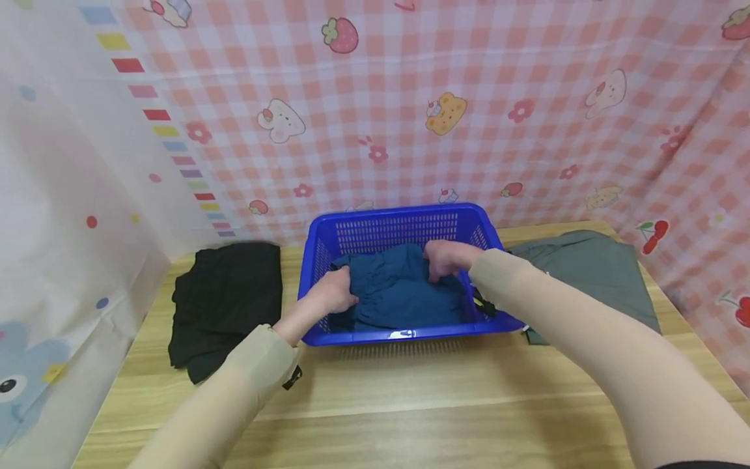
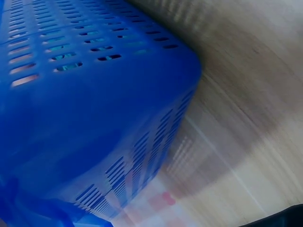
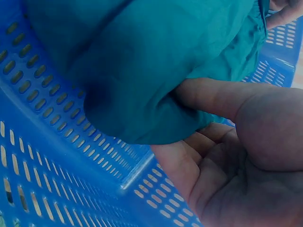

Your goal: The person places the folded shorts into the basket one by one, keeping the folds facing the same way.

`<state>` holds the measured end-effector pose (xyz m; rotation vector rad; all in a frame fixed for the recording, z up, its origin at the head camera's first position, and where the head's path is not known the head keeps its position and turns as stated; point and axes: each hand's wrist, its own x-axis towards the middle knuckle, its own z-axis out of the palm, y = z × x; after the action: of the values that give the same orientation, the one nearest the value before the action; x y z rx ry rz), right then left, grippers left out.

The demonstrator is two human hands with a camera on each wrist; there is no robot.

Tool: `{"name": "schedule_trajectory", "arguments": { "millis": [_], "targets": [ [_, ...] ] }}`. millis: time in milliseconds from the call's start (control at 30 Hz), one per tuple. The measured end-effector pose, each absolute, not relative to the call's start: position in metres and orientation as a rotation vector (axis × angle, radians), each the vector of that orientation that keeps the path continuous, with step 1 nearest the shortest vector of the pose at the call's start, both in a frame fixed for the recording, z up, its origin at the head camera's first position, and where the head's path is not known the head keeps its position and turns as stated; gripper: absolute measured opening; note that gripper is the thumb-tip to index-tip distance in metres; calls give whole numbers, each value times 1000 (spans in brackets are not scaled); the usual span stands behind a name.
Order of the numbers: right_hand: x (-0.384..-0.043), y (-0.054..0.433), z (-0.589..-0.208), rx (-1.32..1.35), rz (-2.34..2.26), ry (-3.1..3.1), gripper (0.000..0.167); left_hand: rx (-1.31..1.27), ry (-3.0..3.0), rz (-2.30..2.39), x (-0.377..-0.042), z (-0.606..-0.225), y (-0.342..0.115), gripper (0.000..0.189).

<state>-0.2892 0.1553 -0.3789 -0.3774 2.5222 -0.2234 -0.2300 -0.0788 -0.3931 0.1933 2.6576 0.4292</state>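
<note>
a pink-checked curtain printed with fruit, flowers and little animals hangs behind everything, closing off the far side. in front of it spreads the wood-grain tabletop. my pale sleeves come in from the near side: the right sleeve crosses over the right rim of the basket and hides part of what lies there, while the left sleeve passes just in front of the black garment. the blue basket stands at the middle of the far half, its slotted walls all round my work; from my left wrist, its outer wall blocks the view of the cloth. right of it lies a flat grey-green garment, left of it a folded black garment. inside the basket is the dark blue garment, gathered in loose folds. my right grip pinches its right end, thumb above and fingers beneath; my left grip holds the left end, fingertips partly hidden. a small black strap dangles by the basket's right wall.
</note>
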Motion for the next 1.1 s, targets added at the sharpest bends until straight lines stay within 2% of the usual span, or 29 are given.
{"name": "schedule_trajectory", "arguments": {
  "millis": [100, 167, 633, 733, 933, 1100],
  "targets": [
    [-287, 153, -380, -396, -183, 2520, 22, 194, 2659, 422, -230, -395, -78, 77],
    [-286, 152, -381, -401, -163, 2521, 17, 197, 2664, 413, -229, -396, -78, 77],
    [-281, 154, -373, -456, -116, 2611, 13, 215, 2720, 514, -225, -399, -80, 77],
    [-280, 156, -371, -442, -134, 2601, 22, 219, 2727, 523, -225, -398, -80, 78],
    [-272, 163, -364, -446, -201, 2621, 55, 232, 2758, 591, -222, -397, -82, 77],
    [-264, 168, -356, -487, -247, 2623, 65, 252, 2767, 639, -215, -395, -83, 73]
  ]
}}
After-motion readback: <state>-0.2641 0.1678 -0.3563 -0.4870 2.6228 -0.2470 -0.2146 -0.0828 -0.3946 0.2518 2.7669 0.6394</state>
